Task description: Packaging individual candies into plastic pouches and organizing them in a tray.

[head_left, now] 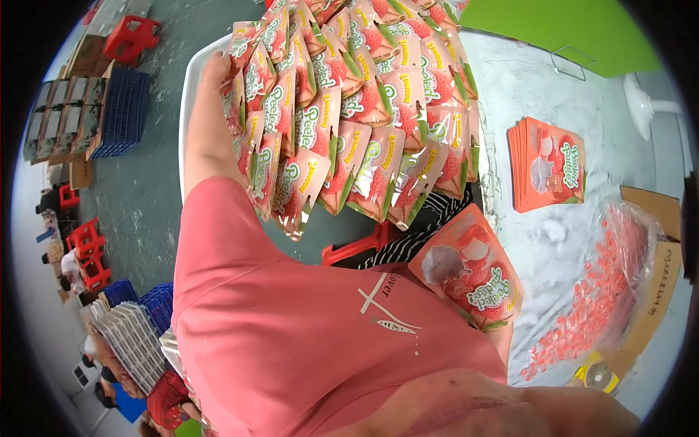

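My right hand point(502, 338) clamps a flat pouch point(470, 268); red pieces point(575, 313) lie right. Far left, filled pouches point(375, 171) partly mask my left hand point(216, 69); grip undeterminable.

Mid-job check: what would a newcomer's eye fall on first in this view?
First, the crowded rows of glossy pink-red pouches in the white tray, top centre. Next, the single red pouch held in the right hand, just right of centre. Then the scatter of small red pieces by a clear plastic bag on the table, lower right.
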`<move>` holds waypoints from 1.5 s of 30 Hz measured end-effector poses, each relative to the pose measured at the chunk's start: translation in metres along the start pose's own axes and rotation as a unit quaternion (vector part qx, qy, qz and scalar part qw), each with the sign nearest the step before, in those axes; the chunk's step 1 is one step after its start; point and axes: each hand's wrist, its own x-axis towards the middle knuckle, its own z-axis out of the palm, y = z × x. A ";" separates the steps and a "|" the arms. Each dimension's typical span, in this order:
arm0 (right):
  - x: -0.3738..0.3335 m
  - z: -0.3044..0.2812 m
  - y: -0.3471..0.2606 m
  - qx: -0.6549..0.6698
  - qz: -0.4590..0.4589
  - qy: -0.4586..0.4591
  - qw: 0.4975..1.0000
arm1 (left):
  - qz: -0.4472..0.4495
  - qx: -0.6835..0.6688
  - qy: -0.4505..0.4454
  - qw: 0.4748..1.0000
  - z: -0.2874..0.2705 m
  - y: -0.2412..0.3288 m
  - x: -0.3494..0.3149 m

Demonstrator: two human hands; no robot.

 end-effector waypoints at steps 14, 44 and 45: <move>0.010 0.010 0.007 -0.139 -0.008 -0.052 0.989 | 0.150 -0.360 0.066 0.918 0.005 0.076 0.000; -0.013 -0.003 0.012 0.137 0.072 -0.019 0.988 | 0.033 -0.268 -0.003 0.963 -0.019 -0.063 -0.082; -0.016 -0.001 0.010 0.128 0.075 -0.007 0.989 | -0.006 -0.228 -0.031 0.973 -0.018 -0.078 -0.090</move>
